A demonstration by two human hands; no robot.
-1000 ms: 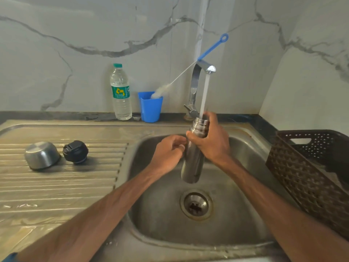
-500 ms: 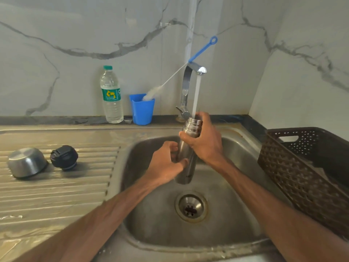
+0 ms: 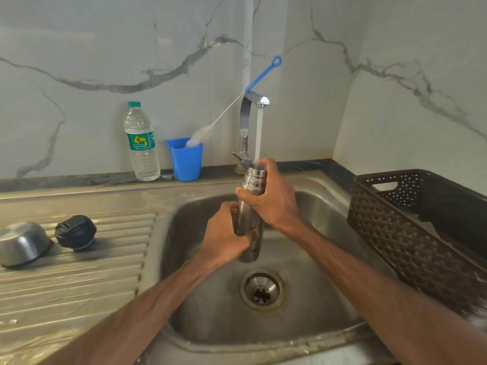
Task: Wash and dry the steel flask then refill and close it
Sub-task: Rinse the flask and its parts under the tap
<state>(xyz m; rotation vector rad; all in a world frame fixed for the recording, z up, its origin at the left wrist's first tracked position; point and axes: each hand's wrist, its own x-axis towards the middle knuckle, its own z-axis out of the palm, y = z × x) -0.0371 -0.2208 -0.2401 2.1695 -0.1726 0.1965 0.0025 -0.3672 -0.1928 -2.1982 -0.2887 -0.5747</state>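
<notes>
A steel flask [image 3: 245, 219] is held upright over the sink [image 3: 210, 312], directly under a running tap [image 3: 246, 122], with its base above the drain [image 3: 262, 289]. The neck and upper body are gripped by the right hand [image 3: 271, 201], fingers curled round the threaded top; the lower body is clasped by the left hand [image 3: 226, 233], its fingers wrapped round the far side. The stream of water [image 3: 259, 133] is seen falling to the flask's mouth, though whether it enters cannot be told, the rim being partly hidden by the right fingers. On the draining board [image 3: 79, 285] to the left, a steel cap [image 3: 23, 243] is laid mouth down just beside a black stopper lid [image 3: 76, 232]. Against the marble wall a plastic water bottle [image 3: 142, 143] is stood near a blue cup [image 3: 186, 160], in which a bottle brush [image 3: 229, 109] is propped, leaning on the tap. A brown perforated basket [image 3: 395, 233] is set to the right of the sink.
</notes>
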